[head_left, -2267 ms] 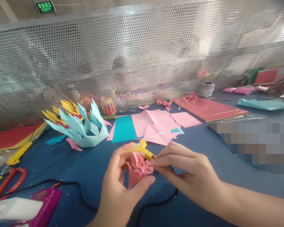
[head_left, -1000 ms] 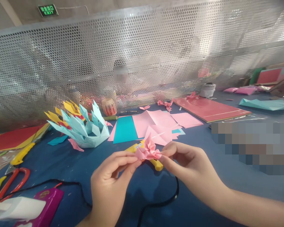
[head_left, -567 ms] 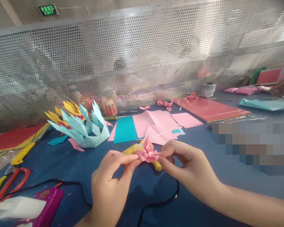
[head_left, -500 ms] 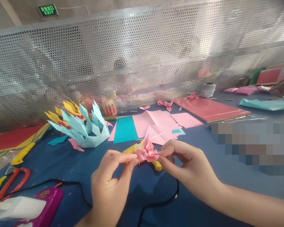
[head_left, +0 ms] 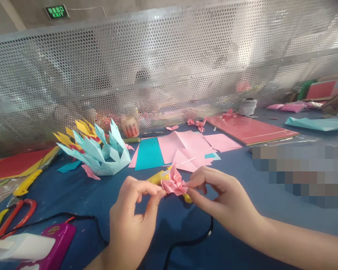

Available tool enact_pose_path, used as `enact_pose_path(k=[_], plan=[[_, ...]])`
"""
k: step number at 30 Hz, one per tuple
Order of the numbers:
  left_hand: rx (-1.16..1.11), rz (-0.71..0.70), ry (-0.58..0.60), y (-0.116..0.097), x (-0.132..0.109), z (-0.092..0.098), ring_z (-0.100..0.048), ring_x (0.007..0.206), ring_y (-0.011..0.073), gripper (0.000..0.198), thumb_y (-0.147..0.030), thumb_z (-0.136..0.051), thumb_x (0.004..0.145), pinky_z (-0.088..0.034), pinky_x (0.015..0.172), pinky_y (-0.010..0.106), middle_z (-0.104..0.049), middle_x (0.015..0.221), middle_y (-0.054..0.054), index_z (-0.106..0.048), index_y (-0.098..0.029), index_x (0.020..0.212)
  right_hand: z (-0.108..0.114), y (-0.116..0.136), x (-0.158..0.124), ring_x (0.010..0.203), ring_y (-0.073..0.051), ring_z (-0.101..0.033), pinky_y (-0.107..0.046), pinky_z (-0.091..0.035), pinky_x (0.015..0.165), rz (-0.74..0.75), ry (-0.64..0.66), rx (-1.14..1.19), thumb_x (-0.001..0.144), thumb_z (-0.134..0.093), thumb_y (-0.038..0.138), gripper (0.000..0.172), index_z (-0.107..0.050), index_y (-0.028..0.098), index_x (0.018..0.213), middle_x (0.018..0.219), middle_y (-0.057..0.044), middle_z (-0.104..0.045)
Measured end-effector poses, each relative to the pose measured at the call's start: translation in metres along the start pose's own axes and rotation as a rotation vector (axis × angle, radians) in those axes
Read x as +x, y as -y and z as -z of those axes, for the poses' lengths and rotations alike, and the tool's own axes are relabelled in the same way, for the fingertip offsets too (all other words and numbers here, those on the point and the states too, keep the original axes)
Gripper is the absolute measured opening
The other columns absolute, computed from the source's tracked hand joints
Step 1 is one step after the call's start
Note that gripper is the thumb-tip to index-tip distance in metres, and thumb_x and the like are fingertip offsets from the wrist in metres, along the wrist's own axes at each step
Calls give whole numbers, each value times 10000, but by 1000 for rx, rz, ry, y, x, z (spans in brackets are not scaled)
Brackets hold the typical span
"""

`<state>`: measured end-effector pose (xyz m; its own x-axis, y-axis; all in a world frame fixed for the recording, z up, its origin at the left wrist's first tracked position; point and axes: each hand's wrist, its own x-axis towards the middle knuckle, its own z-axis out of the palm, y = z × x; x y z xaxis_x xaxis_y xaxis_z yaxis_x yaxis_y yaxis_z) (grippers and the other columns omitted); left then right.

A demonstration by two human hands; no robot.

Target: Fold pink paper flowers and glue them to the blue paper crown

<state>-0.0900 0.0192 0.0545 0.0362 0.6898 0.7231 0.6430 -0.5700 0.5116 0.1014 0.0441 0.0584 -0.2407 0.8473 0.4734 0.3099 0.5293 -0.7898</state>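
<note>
A small pink origami flower [head_left: 174, 182] with pointed, creased petals is held up over the blue table. My left hand [head_left: 136, 213] pinches its left edge between thumb and forefinger. On the other side, my right hand [head_left: 218, 191] grips the flower's right petal the same way. Behind and below the flower lies a yellow glue gun [head_left: 159, 176], partly covered by it, with a black cord [head_left: 186, 243] curving toward me. Pink paper sheets [head_left: 173, 144] and a teal sheet [head_left: 149, 153] lie just beyond.
Left stands a light-blue folded paper crown [head_left: 107, 159], with yellow folded paper [head_left: 86, 129] behind. Nearer are a yellow-handled cutter [head_left: 27, 183], red-handled scissors [head_left: 29, 210] and a purple power strip [head_left: 62, 240] with a white plug. A red board [head_left: 250, 129] lies right, before a perforated metal screen [head_left: 169, 56].
The flower has tilted and shifted slightly left and down between my fingers. My left fingers have moved a little along its edge. The things on the table stay put.
</note>
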Motion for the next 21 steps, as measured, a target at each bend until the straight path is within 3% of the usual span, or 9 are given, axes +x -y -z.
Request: enact_pose_path(k=[7,13,21], plan=[[-35,2,66,-2,2,-3,-577,740,112,264,-47,-500,858,-460,686,236,-601,782,-32,-352,-255,788,0,-2,4,593,-145,-523,-253,-438,566,-25,13,-63,804,-573,160,125,-663,213,737,655,-5,-631],[-83,6,3,-3,2,-2,-536,688,105,344,-79,-567,844,-455,693,231,-567,697,-48,-292,-251,729,1,-1,3,570,-142,-530,-249,-442,550,-38,16,-79,805,-616,186,92,-690,213,758,649,-6,-656],[-100,-22,30,4,-2,-5,-465,656,124,268,-57,-582,825,-440,648,250,-544,714,-42,-405,-259,821,6,7,5,607,-137,-599,-236,-490,582,34,-50,-64,813,-604,141,114,-668,211,749,673,5,-669]])
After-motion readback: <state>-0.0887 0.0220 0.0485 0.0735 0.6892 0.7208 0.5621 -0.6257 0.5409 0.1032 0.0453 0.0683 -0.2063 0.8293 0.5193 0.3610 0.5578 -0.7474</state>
